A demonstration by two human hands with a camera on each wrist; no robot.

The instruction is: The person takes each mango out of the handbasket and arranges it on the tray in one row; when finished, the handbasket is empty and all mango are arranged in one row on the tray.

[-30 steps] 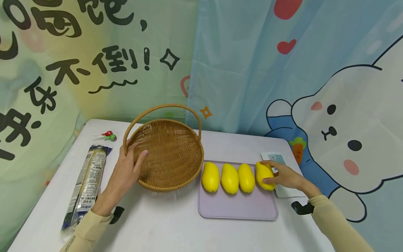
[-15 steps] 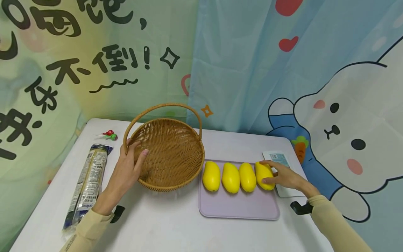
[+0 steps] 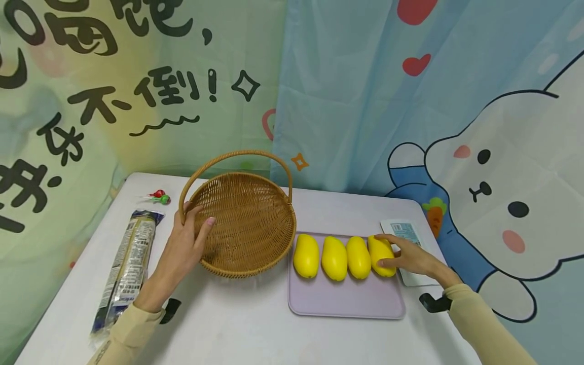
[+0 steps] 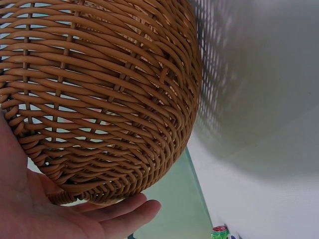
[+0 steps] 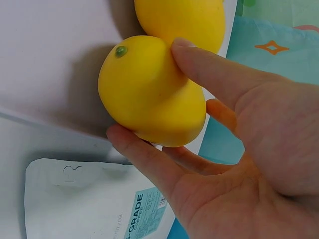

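My left hand [image 3: 184, 243] grips the left rim of a round wicker basket [image 3: 248, 223] near the foot of its arched handle, thumb inside. The basket is tilted, its hollow facing me with nothing in it; the left wrist view shows its woven outer wall [image 4: 109, 94]. My right hand [image 3: 412, 258] holds the rightmost yellow mango [image 3: 381, 256] between thumb and fingers, over the right part of a pale purple tray [image 3: 344, 301]. In the right wrist view this mango [image 5: 144, 94] shows a green stem spot. Several more mangoes [image 3: 334, 258] lie in a row to its left.
A white coffee pouch [image 3: 417, 279] lies right of the tray, partly behind my right hand. On the left are long plastic-wrapped packs [image 3: 128, 268] and red and green lollipops [image 3: 159, 197]. A printed curtain [image 3: 337, 101] hangs behind the white table [image 3: 228, 334].
My right hand and the mango it holds have shifted slightly left, closer to the neighbouring mango. The left hand and basket keep their place.
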